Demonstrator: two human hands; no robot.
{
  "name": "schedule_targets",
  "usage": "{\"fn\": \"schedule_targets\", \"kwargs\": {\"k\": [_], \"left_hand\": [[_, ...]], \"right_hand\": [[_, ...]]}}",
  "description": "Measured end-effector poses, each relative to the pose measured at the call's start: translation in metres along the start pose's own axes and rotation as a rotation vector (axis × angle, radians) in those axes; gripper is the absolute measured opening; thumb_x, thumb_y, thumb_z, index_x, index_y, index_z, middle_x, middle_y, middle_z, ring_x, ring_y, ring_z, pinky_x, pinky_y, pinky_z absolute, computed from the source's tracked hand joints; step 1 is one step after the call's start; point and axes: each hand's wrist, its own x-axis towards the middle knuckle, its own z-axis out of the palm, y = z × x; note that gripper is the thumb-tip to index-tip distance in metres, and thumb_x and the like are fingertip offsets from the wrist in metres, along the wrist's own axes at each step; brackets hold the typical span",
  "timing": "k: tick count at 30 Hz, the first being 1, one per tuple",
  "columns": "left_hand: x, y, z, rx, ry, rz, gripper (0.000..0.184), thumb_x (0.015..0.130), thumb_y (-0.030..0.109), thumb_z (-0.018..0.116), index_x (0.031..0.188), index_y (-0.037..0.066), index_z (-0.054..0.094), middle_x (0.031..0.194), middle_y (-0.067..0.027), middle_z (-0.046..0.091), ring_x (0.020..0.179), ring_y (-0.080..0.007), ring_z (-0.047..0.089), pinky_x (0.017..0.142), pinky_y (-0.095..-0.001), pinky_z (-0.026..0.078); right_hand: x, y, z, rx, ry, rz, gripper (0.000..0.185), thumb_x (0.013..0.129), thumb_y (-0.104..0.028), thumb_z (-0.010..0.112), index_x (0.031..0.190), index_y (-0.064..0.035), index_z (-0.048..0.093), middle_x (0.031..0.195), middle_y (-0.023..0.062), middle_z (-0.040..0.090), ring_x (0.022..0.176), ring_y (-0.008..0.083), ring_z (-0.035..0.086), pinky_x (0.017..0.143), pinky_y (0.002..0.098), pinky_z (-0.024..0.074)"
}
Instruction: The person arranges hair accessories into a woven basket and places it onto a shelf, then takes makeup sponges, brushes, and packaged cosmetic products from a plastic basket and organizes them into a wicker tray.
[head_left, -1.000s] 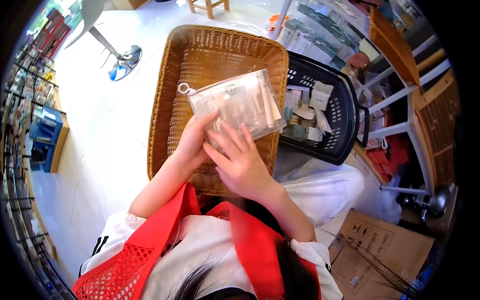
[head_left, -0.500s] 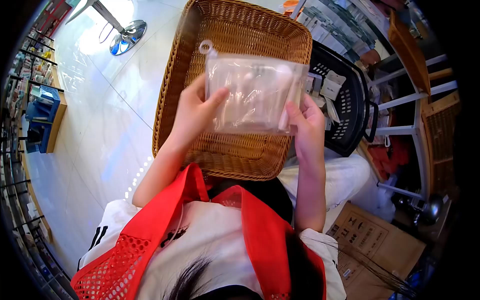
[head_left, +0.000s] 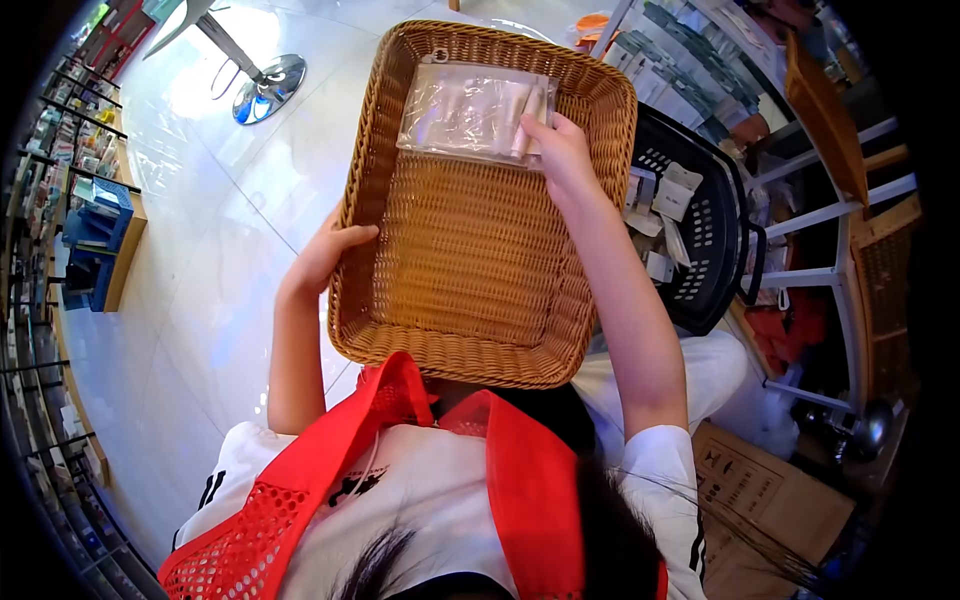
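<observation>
A brown wicker basket (head_left: 460, 250) lies in front of me. At its far end, inside, is a clear zip pouch (head_left: 465, 112) with pale tube-like items in it. My right hand (head_left: 562, 155) pinches the pouch's right edge between thumb and fingers. My left hand (head_left: 335, 250) grips the basket's left rim, thumb over the inside and fingers hidden behind the wall. Past the basket's right side stands a black plastic basket (head_left: 700, 250) holding small white packets and boxes (head_left: 677, 192).
Shelves of goods (head_left: 95, 150) and a blue stand (head_left: 100, 240) line the left. A chrome stool base (head_left: 268, 90) is on the pale floor. At the right are a white-framed rack (head_left: 845, 290) and a flat cardboard box (head_left: 765, 490).
The pouch has gone from both hands above the basket to its far end inside. My left hand has let go of the pouch and taken the basket's left rim.
</observation>
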Motion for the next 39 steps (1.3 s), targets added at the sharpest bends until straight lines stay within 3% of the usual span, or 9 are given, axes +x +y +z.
{"fn": "schedule_targets", "kwargs": {"k": [1, 5, 10, 15, 20, 25, 28, 36, 39], "left_hand": [[-0.003, -0.001, 0.007, 0.025, 0.046, 0.05, 0.063, 0.073, 0.01, 0.055, 0.133, 0.001, 0.038, 0.123, -0.0102, 0.052, 0.106, -0.0197, 0.053, 0.094, -0.0338, 0.043], [-0.003, -0.007, 0.012, -0.108, -0.014, -0.029, 0.064, 0.075, 0.009, 0.052, 0.136, 0.001, 0.034, 0.128, -0.0095, 0.048, 0.114, -0.0188, 0.048, 0.098, -0.0315, 0.037], [-0.003, -0.007, 0.007, -0.273, -0.045, -0.063, 0.058, 0.072, 0.011, 0.053, 0.128, 0.0, 0.042, 0.115, -0.0104, 0.055, 0.1, -0.0196, 0.055, 0.086, -0.032, 0.045], [-0.022, 0.018, 0.02, -0.35, 0.153, -0.218, 0.042, 0.073, 0.016, 0.053, 0.114, 0.003, 0.052, 0.084, -0.0068, 0.061, 0.067, -0.0175, 0.057, 0.057, -0.0295, 0.048], [-0.021, 0.041, 0.015, -0.359, 0.108, -0.231, 0.053, 0.073, 0.025, 0.049, 0.119, -0.001, 0.049, 0.101, -0.0168, 0.061, 0.083, -0.0278, 0.061, 0.074, -0.039, 0.051], [-0.002, 0.034, 0.028, -0.353, 0.15, -0.197, 0.056, 0.069, 0.022, 0.048, 0.12, -0.002, 0.048, 0.105, -0.0165, 0.06, 0.088, -0.0289, 0.06, 0.076, -0.0401, 0.051], [0.017, 0.037, 0.042, -0.329, 0.171, -0.223, 0.058, 0.068, 0.021, 0.048, 0.121, -0.003, 0.045, 0.106, -0.0173, 0.058, 0.089, -0.0295, 0.059, 0.077, -0.0405, 0.052], [0.063, -0.025, 0.054, -0.311, 0.093, -0.311, 0.061, 0.065, 0.01, 0.048, 0.123, -0.007, 0.04, 0.111, -0.0184, 0.055, 0.097, -0.0316, 0.057, 0.083, -0.0402, 0.051], [0.07, -0.043, 0.058, -0.347, 0.024, -0.292, 0.062, 0.066, 0.008, 0.047, 0.126, -0.004, 0.04, 0.113, -0.0179, 0.055, 0.098, -0.0311, 0.056, 0.086, -0.0405, 0.049]], "right_hand": [[0.005, 0.005, 0.004, -0.076, 0.058, -0.023, 0.035, 0.087, -0.014, 0.059, 0.113, 0.0052, 0.048, 0.098, 0.0123, 0.061, 0.083, 0.0185, 0.061, 0.067, 0.0292, 0.0509], [0.006, 0.014, 0.013, -0.405, 0.273, -0.215, 0.045, 0.081, -0.015, 0.061, 0.115, 0.0085, 0.043, 0.105, 0.0188, 0.057, 0.093, 0.0254, 0.058, 0.079, 0.0349, 0.0472], [0.012, 0.019, 0.023, -0.742, 0.278, -0.661, 0.048, 0.084, -0.023, 0.056, 0.118, 0.008, 0.041, 0.116, 0.0283, 0.042, 0.109, 0.0394, 0.043, 0.096, 0.0431, 0.0348], [-0.029, -0.047, -0.011, -0.619, 0.153, -0.818, 0.042, 0.083, -0.024, 0.059, 0.111, 0.0058, 0.051, 0.116, 0.0213, 0.049, 0.11, 0.0331, 0.047, 0.096, 0.0398, 0.0362], [-0.041, -0.079, -0.162, -0.614, 0.456, -0.947, 0.02, 0.083, -0.01, 0.058, 0.101, -0.0006, 0.061, 0.095, 0.0143, 0.06, 0.083, 0.0214, 0.062, 0.075, 0.0293, 0.0492], [-0.004, 0.053, -0.344, -1.176, 0.501, 0.093, 0.05, 0.078, -0.036, 0.061, 0.106, 0.0047, 0.057, 0.108, 0.0224, 0.06, 0.094, 0.0336, 0.061, 0.084, 0.0379, 0.047], [0.019, 0.099, -0.363, -1.197, 0.36, 0.536, 0.071, 0.075, -0.048, 0.06, 0.123, 0.0036, 0.047, 0.114, 0.0246, 0.057, 0.105, 0.0356, 0.057, 0.092, 0.0382, 0.0431], [0.072, 0.166, -0.386, -1.092, 0.379, 0.94, 0.094, 0.07, -0.055, 0.064, 0.139, -0.004, 0.027, 0.142, 0.0165, 0.034, 0.129, 0.0377, 0.032, 0.105, 0.046, 0.0259], [0.065, 0.139, -0.378, -1.038, 0.362, 0.817, 0.053, 0.073, -0.028, 0.058, 0.119, -0.0019, 0.054, 0.122, 0.0198, 0.053, 0.115, 0.0314, 0.051, 0.094, 0.0404, 0.0407]]}}
